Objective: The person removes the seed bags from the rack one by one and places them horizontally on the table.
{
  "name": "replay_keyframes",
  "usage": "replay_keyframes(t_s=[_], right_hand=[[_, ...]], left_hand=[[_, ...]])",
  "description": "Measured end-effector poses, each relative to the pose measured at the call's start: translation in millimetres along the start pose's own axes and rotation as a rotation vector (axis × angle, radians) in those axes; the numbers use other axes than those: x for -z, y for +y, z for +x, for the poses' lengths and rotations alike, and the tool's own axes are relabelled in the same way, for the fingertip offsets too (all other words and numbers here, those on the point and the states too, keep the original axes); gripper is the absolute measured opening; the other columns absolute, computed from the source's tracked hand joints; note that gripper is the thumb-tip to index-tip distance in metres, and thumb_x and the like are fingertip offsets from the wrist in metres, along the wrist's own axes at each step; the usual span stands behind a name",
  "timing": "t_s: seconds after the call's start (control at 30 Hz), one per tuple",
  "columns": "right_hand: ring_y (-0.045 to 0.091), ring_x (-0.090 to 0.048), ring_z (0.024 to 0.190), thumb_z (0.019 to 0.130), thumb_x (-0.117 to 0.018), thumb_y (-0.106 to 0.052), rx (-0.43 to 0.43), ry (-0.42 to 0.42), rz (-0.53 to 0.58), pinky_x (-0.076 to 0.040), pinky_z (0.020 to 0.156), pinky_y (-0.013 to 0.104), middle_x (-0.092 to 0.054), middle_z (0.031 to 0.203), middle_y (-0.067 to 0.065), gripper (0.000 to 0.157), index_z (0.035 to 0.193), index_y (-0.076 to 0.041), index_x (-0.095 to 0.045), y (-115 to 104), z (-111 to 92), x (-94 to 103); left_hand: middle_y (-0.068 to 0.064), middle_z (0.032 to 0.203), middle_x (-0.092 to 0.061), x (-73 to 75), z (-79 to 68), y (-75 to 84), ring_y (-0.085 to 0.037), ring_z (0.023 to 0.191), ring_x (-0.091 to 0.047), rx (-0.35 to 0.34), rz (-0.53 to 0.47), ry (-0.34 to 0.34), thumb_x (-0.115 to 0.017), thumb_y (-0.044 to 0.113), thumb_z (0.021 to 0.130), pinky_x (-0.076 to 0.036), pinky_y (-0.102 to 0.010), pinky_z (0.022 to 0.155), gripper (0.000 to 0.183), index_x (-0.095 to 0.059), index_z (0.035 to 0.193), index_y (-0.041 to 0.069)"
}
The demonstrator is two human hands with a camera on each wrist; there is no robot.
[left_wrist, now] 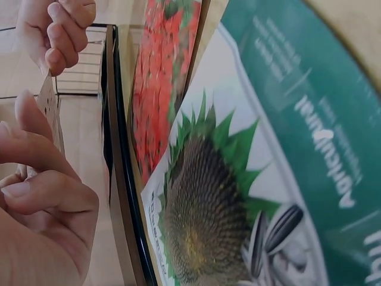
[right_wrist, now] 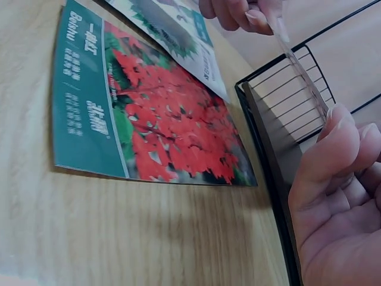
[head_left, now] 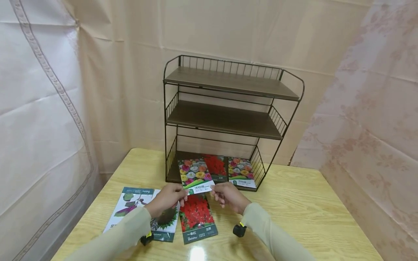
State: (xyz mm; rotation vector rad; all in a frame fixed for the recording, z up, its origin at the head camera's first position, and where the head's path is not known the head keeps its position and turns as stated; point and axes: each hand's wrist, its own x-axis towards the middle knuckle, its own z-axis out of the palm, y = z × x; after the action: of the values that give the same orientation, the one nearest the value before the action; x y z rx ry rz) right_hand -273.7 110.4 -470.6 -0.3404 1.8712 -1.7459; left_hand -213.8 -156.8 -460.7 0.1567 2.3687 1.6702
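Note:
Both hands hold a seed packet [head_left: 196, 172] with multicoloured flowers, tilted at the front of the rack's bottom shelf. My left hand [head_left: 168, 199] pinches its lower left corner, and my right hand [head_left: 230, 196] pinches the lower right one. In the right wrist view the packet [right_wrist: 306, 77] appears edge-on between the two hands. Behind it on the bottom shelf lie a red-flower packet [head_left: 217, 165], partly covered, and a second multicoloured-flower packet [head_left: 241, 170]. Below the hands, a red-flower packet [head_left: 197, 215] lies on the table, beside a sunflower packet [left_wrist: 202, 196] partly hidden by my left hand.
A dark three-tier rack [head_left: 225, 117] with wire sides stands at the back of the wooden table [head_left: 294, 214]. Another packet [head_left: 125, 206] with a purple and green picture lies at the left, partly under my left sleeve. Curtains [head_left: 137, 90] hang behind and at both sides.

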Motion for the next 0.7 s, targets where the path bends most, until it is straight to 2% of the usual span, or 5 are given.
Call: replay_keyframes(t_s=[0.1,0.33,0.57,0.7], right_hand=[[0.007,-0.038,0.048,0.105,-0.059,-0.029,-0.004,0.001,-0.013,-0.042,0.046,0.024,-0.057,0.066,-0.002,0.033,0.085,-0.003,-0.066,0,-5,0.0],[0.008,-0.043,0.048,0.105,-0.060,-0.029,-0.011,0.011,-0.025,-0.042,0.047,0.024,-0.057,0.064,-0.002,0.037,0.087,0.003,-0.064,3,-17,0.4],[0.010,-0.045,0.053,0.105,-0.059,-0.032,-0.029,0.014,-0.065,-0.041,0.049,0.024,-0.055,0.064,-0.002,0.039,0.084,0.001,-0.064,7,-30,1.2],[0.009,-0.045,0.052,0.105,-0.059,-0.032,-0.035,0.009,-0.048,-0.041,0.049,0.023,-0.054,0.064,-0.003,0.037,0.085,0.000,-0.062,8,-36,2.1]], left_hand=[[-0.005,0.071,-0.067,-1.3,-3.5,0.1,-0.010,0.049,-0.039,-0.004,-0.006,-0.008,-0.054,0.023,0.109,-0.036,-0.026,0.051,0.034,-0.068,0.094,-0.004],[-0.006,0.074,-0.069,-6.6,-10.5,-0.1,-0.010,0.051,-0.040,-0.011,-0.032,-0.047,-0.055,0.025,0.109,-0.037,-0.025,0.051,0.036,-0.069,0.093,-0.004],[-0.004,0.073,-0.070,-12.8,-18.5,-1.1,-0.010,0.050,-0.038,-0.021,-0.032,-0.068,-0.057,0.030,0.107,-0.036,-0.025,0.050,0.038,-0.069,0.093,-0.002],[-0.005,0.074,-0.070,-15.7,-21.4,0.1,-0.010,0.050,-0.038,-0.034,-0.028,-0.081,-0.057,0.033,0.107,-0.036,-0.025,0.049,0.038,-0.070,0.093,0.000]])
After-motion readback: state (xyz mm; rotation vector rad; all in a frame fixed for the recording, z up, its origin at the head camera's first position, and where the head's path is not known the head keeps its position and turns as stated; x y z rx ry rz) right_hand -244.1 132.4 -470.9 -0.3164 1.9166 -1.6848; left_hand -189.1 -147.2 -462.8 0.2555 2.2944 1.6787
